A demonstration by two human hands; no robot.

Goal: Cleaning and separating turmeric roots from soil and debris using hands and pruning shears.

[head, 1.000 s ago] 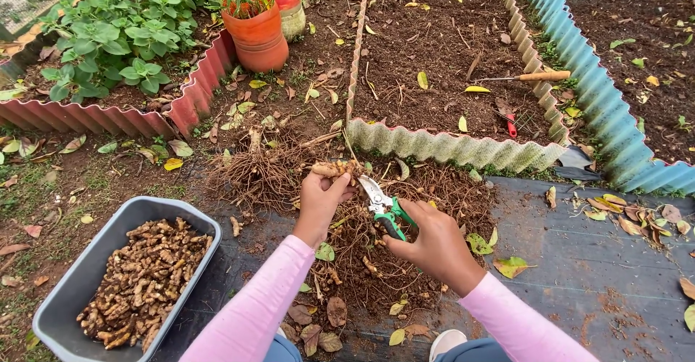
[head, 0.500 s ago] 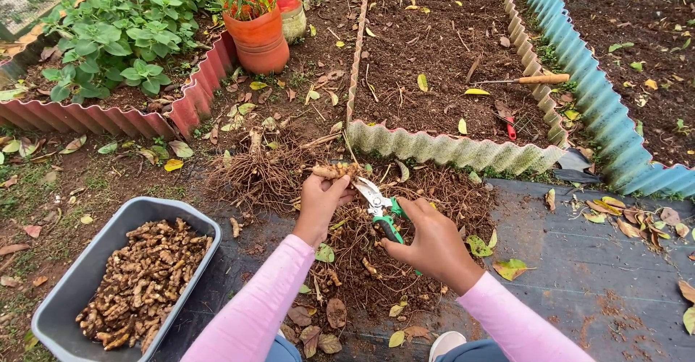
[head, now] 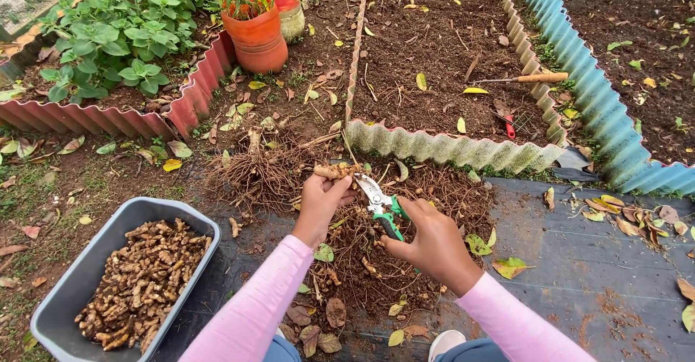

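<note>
- Little has moved since the earlier frames: pruning shears (head: 381,206) have crept slightly up toward the root piece (head: 334,170); both hands sit about where they were.
- Left hand (head: 318,201) is closed around the root piece, holding it above the pile of loose roots (head: 362,253) at centre.
- Right hand (head: 433,242) is wrapped round the green handles; blades look slightly parted, just right of the left fingers.
- Risk: blades are very near the left fingertips, so a squeeze could nick skin.
- Risk: stringy roots may jam the blades or twist the piece loose.
- Grey tub (head: 69,297) of cleaned rhizomes lies near left, well apart, so a dropped piece lands in the debris.
</note>
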